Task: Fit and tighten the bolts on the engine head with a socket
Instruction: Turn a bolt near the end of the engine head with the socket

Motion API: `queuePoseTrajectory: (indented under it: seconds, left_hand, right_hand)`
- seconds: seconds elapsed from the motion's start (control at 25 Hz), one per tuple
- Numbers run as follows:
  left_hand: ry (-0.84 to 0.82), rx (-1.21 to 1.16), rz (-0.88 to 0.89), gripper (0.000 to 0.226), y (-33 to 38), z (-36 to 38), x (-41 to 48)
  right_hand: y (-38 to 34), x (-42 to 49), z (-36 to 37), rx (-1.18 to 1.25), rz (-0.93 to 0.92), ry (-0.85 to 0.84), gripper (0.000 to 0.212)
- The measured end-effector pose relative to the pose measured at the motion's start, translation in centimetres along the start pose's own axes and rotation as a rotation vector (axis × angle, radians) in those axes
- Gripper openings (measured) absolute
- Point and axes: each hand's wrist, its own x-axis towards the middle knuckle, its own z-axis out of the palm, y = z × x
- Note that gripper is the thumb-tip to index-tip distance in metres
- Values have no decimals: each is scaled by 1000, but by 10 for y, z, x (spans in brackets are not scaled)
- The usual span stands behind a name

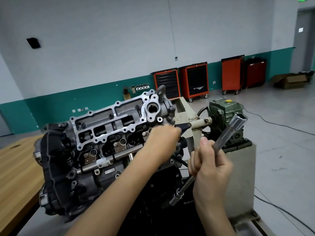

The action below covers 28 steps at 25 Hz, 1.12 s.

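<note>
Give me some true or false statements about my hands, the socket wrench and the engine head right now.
The right hand grips the socket wrench. True.
The left hand rests on the wooden table. False: it reaches to the engine head.
The socket wrench is seated on a bolt. False: it is held slanted in the air, off the engine head.
In the background stand orange tool carts. True.

Soft, even indoor light was bright throughout, with faint shadows. The wide lens bowed the wall point(119, 40) at the edges. The left hand point(163, 138) was motion-blurred; the chrome socket wrench point(228, 133) carried mild glare.
</note>
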Motion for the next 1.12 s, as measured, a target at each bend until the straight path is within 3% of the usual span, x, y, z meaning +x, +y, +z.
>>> queuePoseTrajectory:
  seconds: [0.08,0.16,0.24,0.4,0.48,0.56,0.76,1.12]
  left_hand:
    - [-75,-447,52,10,13,11,-47]
    - [-202,-650,94,8,29,15,-81]
    - [-181,-627,75,7,37,19,-87]
    - [145,-428,95,16,39,1,-66]
    - [296,-405,137,16,31,-9,-50]
    - [363,-399,122,16,18,-14,-31]
    - [255,-307,86,26,-27,9,-6]
    - [242,-280,121,12,-60,49,0]
  right_hand:
    - [-7,3,0,92,-43,-13,40]
    - [-18,5,-1,175,-94,-52,45]
    - [-30,6,-1,236,-156,-117,47]
    - [-51,11,-3,270,-467,-207,32]
    - [-51,14,-4,180,-604,-196,25]
    - [-42,15,-4,30,-620,-181,25]
    - [-8,20,-8,-383,-553,-202,22]
    - [11,28,-3,-541,-530,-309,25]
